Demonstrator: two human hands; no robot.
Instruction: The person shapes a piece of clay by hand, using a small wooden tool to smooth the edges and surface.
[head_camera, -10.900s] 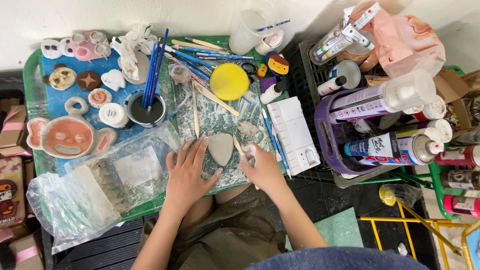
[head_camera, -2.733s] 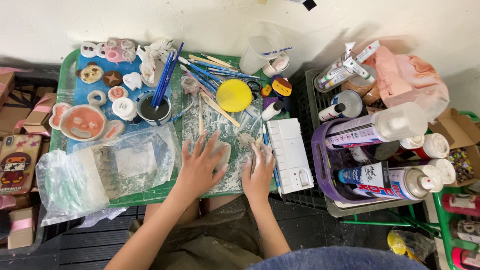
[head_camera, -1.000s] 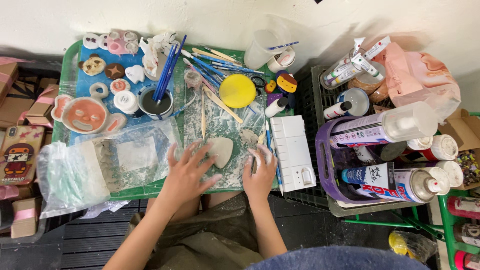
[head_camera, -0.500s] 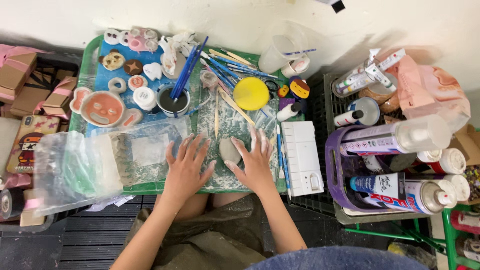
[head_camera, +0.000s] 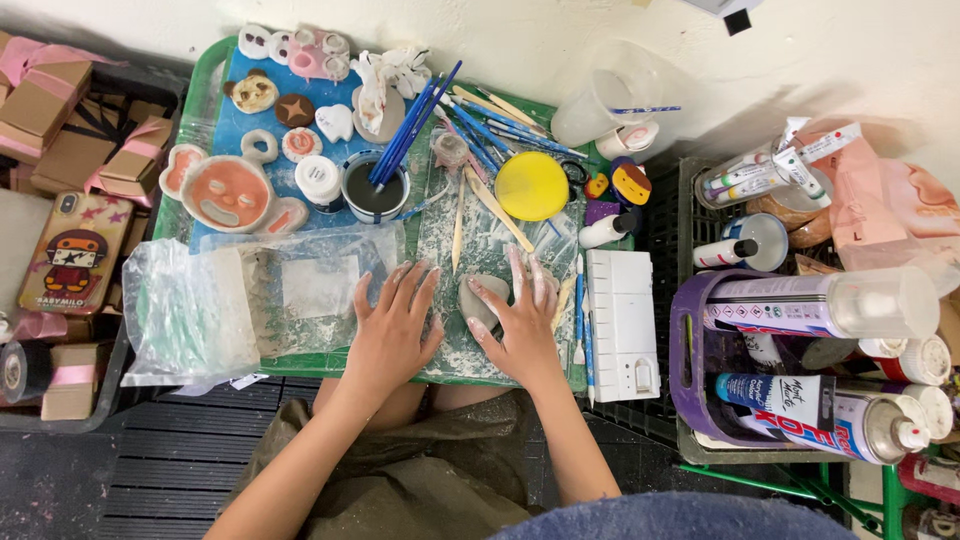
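my left hand (head_camera: 392, 330) is lying flat with the fingers spread on the clear plastic sheet (head_camera: 470, 250) over the green tray (head_camera: 205, 80), palm down on the dusty, clay-smeared surface. my right hand (head_camera: 515, 320) is open too, fingers fanned and chalky white, curled over the right side of a smooth grey clay slab (head_camera: 481, 300), thumb touching its lower edge. the slab is a flat rounded oval, matte, sitting between my two hands near the tray's front edge. just left of my left hand there's a crinkly plastic bag (head_camera: 190, 310) with a pale clay block inside. further back: a round yellow lid (head_camera: 532, 186), a small cup (head_camera: 367, 192) of murky water stuffed with blue brushes (head_camera: 412, 125), a few thin wooden sticks (head_camera: 480, 195), and a glossy orange face-shaped ceramic piece (head_camera: 228, 192). a white ridged plastic box (head_camera: 621, 320) lies right beside my right hand.
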